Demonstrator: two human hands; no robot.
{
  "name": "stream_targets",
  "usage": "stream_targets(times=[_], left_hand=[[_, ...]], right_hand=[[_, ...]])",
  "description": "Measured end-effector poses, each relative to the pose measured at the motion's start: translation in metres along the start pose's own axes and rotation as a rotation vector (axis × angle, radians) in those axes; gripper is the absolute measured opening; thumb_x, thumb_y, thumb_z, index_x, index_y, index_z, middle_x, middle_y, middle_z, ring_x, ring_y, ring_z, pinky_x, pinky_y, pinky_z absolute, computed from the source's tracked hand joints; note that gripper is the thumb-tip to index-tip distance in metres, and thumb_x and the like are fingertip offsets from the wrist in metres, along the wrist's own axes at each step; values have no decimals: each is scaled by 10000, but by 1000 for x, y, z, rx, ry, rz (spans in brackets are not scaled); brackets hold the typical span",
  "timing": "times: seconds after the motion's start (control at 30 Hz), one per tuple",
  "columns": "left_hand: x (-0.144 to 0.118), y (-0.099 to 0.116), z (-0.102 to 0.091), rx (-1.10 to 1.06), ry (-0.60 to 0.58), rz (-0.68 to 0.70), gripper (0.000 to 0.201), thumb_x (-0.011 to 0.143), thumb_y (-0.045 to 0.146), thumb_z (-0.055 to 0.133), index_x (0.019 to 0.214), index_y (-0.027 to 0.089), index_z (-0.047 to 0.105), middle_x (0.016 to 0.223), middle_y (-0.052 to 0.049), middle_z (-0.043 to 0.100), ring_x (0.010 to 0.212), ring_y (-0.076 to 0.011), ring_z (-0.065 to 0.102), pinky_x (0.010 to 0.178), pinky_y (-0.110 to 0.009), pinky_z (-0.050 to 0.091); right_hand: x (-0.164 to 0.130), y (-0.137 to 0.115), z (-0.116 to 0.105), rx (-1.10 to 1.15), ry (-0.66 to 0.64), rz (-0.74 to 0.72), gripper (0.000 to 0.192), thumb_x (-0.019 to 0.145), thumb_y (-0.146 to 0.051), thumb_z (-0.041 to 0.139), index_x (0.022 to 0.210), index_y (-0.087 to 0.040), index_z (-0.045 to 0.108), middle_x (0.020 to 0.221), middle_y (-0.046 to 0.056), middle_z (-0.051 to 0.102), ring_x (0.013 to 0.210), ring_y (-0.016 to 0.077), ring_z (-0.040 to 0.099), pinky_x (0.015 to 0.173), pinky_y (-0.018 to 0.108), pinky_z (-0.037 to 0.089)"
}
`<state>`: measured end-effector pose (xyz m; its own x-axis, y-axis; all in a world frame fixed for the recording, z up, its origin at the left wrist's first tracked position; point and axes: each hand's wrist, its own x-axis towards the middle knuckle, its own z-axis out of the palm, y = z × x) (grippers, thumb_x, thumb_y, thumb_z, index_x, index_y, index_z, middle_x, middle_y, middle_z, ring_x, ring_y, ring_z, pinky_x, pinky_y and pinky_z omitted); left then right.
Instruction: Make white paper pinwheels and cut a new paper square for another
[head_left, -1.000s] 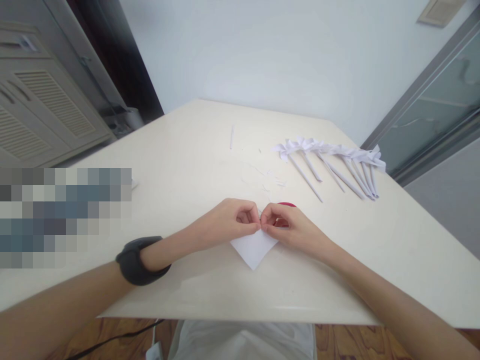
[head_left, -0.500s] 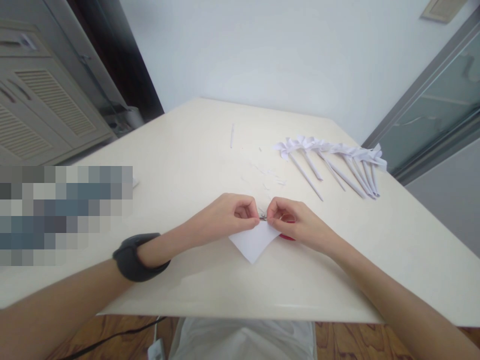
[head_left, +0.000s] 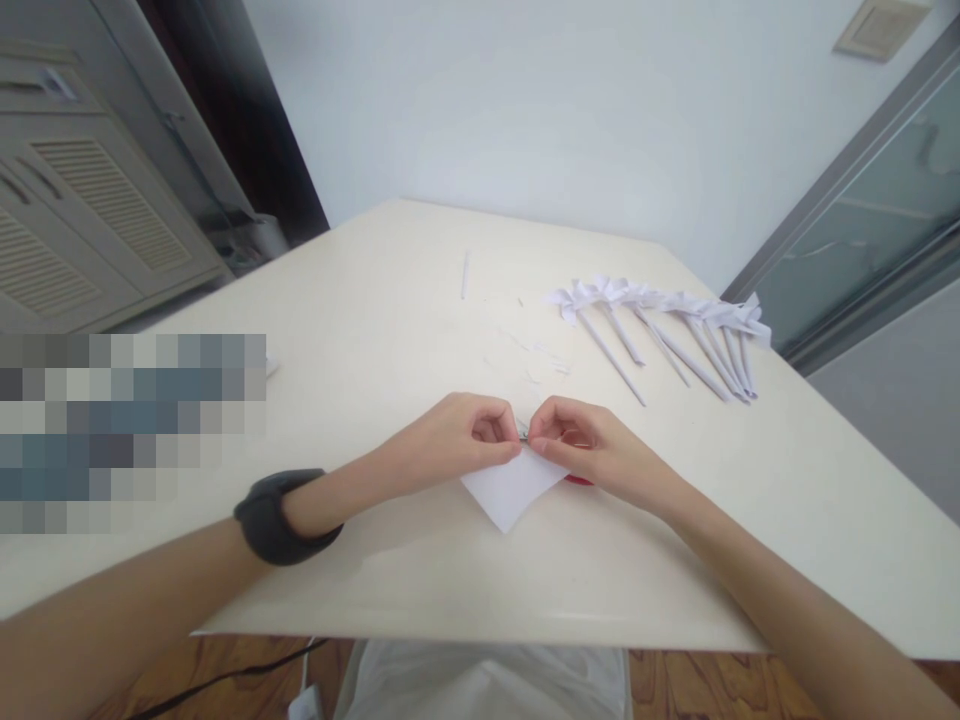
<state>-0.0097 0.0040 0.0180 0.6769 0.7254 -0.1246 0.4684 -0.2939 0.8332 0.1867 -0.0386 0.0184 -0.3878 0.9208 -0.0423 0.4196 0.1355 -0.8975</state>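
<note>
A white sheet of paper [head_left: 510, 490] hangs point-down between my hands, its lower corner toward the table's front edge. My left hand [head_left: 476, 430] is closed, thumb and fingers pinching the paper's upper edge. Close beside it, my right hand [head_left: 581, 440] pinches the same edge, with a small gap between the two. Scissors with red handles [head_left: 579, 479] lie on the table behind and under my right hand; the hand hides most of them, and a bit of metal shows between my fingertips.
Paper flowers on rolled stems [head_left: 667, 305] lie in a row at the right. Paper scraps [head_left: 536, 348] and a thin paper roll [head_left: 465, 275] lie beyond my hands on the cream table [head_left: 360, 380]. A blurred-out patch [head_left: 127, 430] covers the left side.
My right hand has shifted slightly left along the paper's upper edge, closer to my left hand. The paper stays pinched in both hands.
</note>
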Motion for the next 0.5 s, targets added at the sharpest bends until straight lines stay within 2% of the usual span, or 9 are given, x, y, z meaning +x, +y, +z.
stream_targets(times=[0.27,0.5], left_hand=[[1,1,2,1,-25,15,103,760,244,503,746,176,578,668,12,611,649,-134,546,560,-227,359],[0,2,2,30,-6,25,104,762,257,515,739,180,581,663,20,607,643,-128,544,557,-226,359]], right_hand=[[4,9,9,-57,15,-33,33,787,-172,509,769,-178,537,763,-7,554,657,92,502,560,204,381],[2,7,6,-73,24,-18,55,773,-146,498,750,-178,537,712,-15,539,618,87,485,534,199,367]])
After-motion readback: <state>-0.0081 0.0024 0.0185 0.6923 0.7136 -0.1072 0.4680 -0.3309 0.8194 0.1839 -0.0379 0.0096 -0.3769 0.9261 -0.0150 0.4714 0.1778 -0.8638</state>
